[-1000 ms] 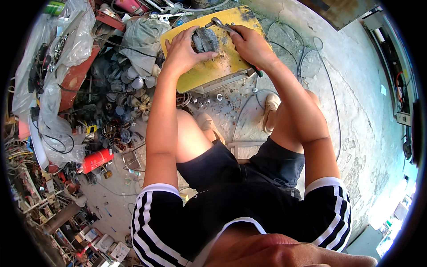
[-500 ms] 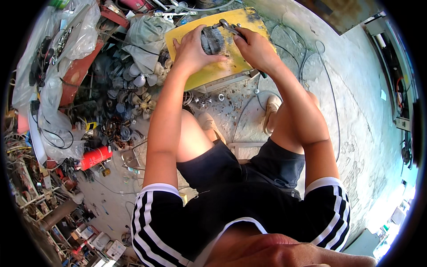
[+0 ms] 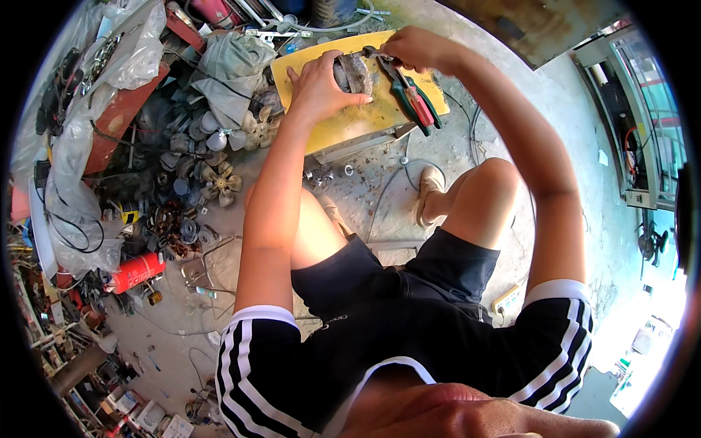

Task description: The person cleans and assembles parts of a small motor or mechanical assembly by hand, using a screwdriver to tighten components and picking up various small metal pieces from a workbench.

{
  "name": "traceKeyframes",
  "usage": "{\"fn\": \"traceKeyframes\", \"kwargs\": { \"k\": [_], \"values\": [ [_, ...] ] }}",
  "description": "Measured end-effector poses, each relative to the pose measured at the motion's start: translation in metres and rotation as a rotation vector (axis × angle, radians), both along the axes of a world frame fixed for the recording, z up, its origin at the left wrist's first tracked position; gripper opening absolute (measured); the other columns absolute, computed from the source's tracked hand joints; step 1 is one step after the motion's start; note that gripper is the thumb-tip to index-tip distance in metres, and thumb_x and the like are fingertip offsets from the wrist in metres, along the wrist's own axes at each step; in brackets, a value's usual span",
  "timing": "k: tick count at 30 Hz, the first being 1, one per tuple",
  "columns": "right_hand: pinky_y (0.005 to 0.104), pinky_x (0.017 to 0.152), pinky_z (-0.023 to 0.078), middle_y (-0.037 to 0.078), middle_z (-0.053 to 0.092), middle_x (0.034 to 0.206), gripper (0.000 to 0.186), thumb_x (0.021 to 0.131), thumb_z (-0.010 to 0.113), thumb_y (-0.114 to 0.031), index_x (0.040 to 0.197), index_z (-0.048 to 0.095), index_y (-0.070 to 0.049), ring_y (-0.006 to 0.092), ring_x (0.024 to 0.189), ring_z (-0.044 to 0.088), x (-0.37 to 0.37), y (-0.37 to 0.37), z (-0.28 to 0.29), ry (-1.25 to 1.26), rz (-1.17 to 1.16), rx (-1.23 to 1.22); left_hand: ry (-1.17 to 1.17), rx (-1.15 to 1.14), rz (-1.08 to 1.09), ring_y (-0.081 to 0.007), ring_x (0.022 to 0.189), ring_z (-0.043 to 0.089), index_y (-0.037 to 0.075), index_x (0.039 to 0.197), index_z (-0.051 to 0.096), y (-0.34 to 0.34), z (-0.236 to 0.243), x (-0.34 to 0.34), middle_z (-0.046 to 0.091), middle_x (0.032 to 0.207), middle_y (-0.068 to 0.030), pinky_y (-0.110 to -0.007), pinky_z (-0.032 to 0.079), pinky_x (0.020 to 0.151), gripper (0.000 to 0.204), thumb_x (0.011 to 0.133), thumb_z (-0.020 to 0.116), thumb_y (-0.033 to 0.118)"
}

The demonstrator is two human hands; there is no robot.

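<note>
My left hand (image 3: 320, 89) grips a weathered metal cylindrical part (image 3: 353, 77) on the yellow board (image 3: 323, 137), thumb at its lower edge, fingers wrapped over its left side. My right hand (image 3: 412, 50) is at the board's upper right, fingers curled on a metal wrench (image 3: 371, 51) by the part's top; its grip is partly hidden. Just below that hand, pliers with green-black handles (image 3: 400, 91) and a red-handled tool (image 3: 419, 106) lie on the board, pointing toward me.
At left are piled fan blades (image 3: 220, 182), grey plastic sheeting (image 3: 223, 66), a red cylinder (image 3: 138, 272) and mixed scrap. Cables (image 3: 405, 164) run over the concrete floor around my feet. A metal-framed cabinet (image 3: 634, 109) stands at right; a power strip (image 3: 505, 299) lies beside my right leg.
My right hand has moved up from the handles at the board's right, uncovering pliers and the red-handled tool, and now holds near the wrench's head. My left hand stays on the part.
</note>
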State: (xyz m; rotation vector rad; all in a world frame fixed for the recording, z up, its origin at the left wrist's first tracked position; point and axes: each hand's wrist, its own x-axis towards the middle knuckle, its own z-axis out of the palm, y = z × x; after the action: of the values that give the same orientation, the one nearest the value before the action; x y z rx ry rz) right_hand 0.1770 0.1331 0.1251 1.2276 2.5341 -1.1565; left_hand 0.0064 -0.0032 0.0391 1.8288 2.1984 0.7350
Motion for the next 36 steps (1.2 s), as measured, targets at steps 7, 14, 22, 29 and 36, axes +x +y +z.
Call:
{"fn": "traceKeyframes", "kwargs": {
  "k": [7, 14, 22, 29, 36],
  "values": [
    [0.0216, 0.043, 0.040, 0.004, 0.060, 0.071, 0.018, 0.093, 0.054, -0.019, 0.091, 0.061, -0.003, 0.0074, 0.050, 0.048, -0.055, 0.090, 0.012, -0.444, 0.010, -0.553, 0.068, 0.031, -0.089, -0.0306, 0.124, 0.052, 0.010, 0.133, 0.052, -0.004, 0.010, 0.008, 0.063, 0.122, -0.0148, -0.068, 0.011, 0.112, 0.099, 0.052, 0.086, 0.058],
    [0.0152, 0.038, 0.033, 0.001, 0.059, 0.068, 0.014, 0.092, 0.050, -0.016, 0.084, 0.056, -0.005, 0.0030, 0.044, 0.044, -0.099, 0.092, 0.031, -0.664, 0.099, -0.607, 0.032, -0.004, -0.130, -0.0304, 0.116, 0.059, 0.009, 0.133, 0.051, -0.014, 0.013, 0.003, 0.065, 0.118, -0.0171, -0.065, 0.010, 0.114, 0.097, 0.054, 0.086, 0.054],
    [0.0141, 0.039, 0.034, 0.000, 0.059, 0.070, 0.014, 0.095, 0.051, -0.018, 0.089, 0.055, -0.006, 0.0014, 0.045, 0.042, -0.099, 0.094, 0.023, -0.687, 0.166, -0.617, 0.042, -0.008, -0.092, -0.0283, 0.122, 0.056, 0.008, 0.136, 0.046, -0.019, 0.003, 0.006, 0.060, 0.129, -0.0141, -0.065, 0.010, 0.114, 0.098, 0.058, 0.082, 0.057],
    [0.0171, 0.045, 0.048, 0.008, 0.070, 0.086, 0.014, 0.095, 0.055, -0.011, 0.101, 0.061, -0.001, 0.0088, 0.062, 0.061, -0.075, 0.075, 0.011, -0.532, -0.070, -0.735, 0.054, -0.082, -0.065, -0.0287, 0.125, 0.054, 0.006, 0.140, 0.038, -0.020, -0.003, 0.002, 0.056, 0.132, -0.0176, -0.064, 0.010, 0.115, 0.103, 0.061, 0.079, 0.057],
    [0.0181, 0.054, 0.055, 0.011, 0.070, 0.093, 0.012, 0.093, 0.053, -0.003, 0.100, 0.062, 0.003, 0.0134, 0.072, 0.068, -0.085, 0.112, 0.001, -1.002, -0.237, -1.307, 0.068, -0.134, -0.103, -0.0296, 0.120, 0.057, 0.001, 0.134, 0.039, -0.008, 0.015, 0.026, 0.060, 0.124, -0.0205, -0.059, 0.012, 0.117, 0.102, 0.060, 0.080, 0.059]
  ]
}}
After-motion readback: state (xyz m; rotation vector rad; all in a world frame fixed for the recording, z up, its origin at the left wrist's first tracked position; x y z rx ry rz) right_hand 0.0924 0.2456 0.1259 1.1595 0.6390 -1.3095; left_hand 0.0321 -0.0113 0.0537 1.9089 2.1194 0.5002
